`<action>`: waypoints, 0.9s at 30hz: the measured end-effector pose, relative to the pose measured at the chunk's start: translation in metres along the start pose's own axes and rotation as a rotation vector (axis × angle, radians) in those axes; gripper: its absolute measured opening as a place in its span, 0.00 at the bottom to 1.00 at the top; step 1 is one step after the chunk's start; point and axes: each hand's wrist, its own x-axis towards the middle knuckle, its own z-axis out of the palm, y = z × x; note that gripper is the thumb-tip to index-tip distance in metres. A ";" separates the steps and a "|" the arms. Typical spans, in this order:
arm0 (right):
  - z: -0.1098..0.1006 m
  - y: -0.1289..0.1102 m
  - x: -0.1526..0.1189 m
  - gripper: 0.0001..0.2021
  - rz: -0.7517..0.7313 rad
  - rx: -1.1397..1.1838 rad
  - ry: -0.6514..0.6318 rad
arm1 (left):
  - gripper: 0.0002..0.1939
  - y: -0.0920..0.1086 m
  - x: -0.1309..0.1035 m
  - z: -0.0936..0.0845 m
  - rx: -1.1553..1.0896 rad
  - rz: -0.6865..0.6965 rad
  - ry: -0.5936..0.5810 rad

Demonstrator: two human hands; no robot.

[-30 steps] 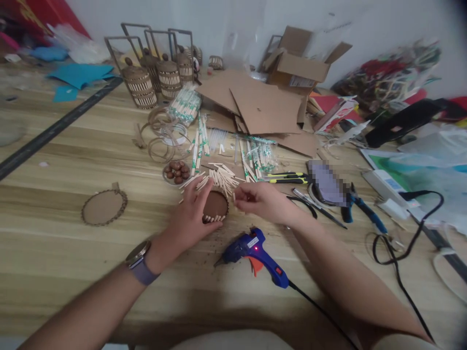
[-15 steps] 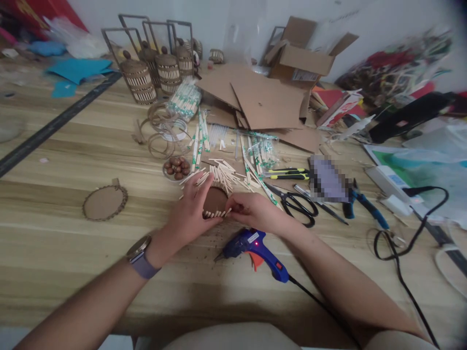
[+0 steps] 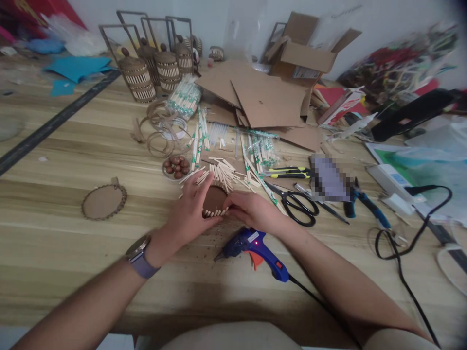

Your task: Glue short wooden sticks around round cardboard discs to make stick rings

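Note:
A round brown disc (image 3: 214, 199) with short wooden sticks standing along its edge lies between my hands. My left hand (image 3: 189, 206) is curved around its left side, thumb at the front edge and fingers at the back, gripping it. The fingertips of my right hand (image 3: 248, 209) are pinched on a small stick (image 3: 225, 211) at the disc's front right edge. Just behind is a loose pile of short sticks (image 3: 222, 172). A blue glue gun (image 3: 251, 245) with a red light lies on the table in front of my right hand.
Left is a braided-edge cardboard disc (image 3: 104, 201); a bowl of brown balls (image 3: 176, 166) sits behind my left hand. Scissors (image 3: 299, 206), cutters (image 3: 290, 172) and pliers (image 3: 368, 204) lie right. Lidded stick containers (image 3: 136, 80), cardboard (image 3: 270, 102) and a box (image 3: 306, 56) stand behind.
My right fingertips have shifted slightly left against the disc's edge, and the stick they pinch now sits closer to the row. My left hand stays around the disc.

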 end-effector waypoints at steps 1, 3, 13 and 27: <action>0.001 0.001 0.000 0.06 -0.018 -0.010 0.006 | 0.60 0.000 0.000 0.000 0.002 -0.002 0.001; 0.002 0.002 -0.001 0.06 -0.053 -0.033 0.023 | 0.61 0.001 0.000 0.000 0.003 -0.005 0.003; 0.003 0.004 0.003 0.06 -0.172 -0.126 0.052 | 0.67 0.001 0.000 0.001 -0.019 -0.007 0.003; -0.045 -0.035 -0.038 0.10 0.112 -0.241 0.064 | 0.56 -0.004 0.001 -0.010 -0.057 0.026 -0.058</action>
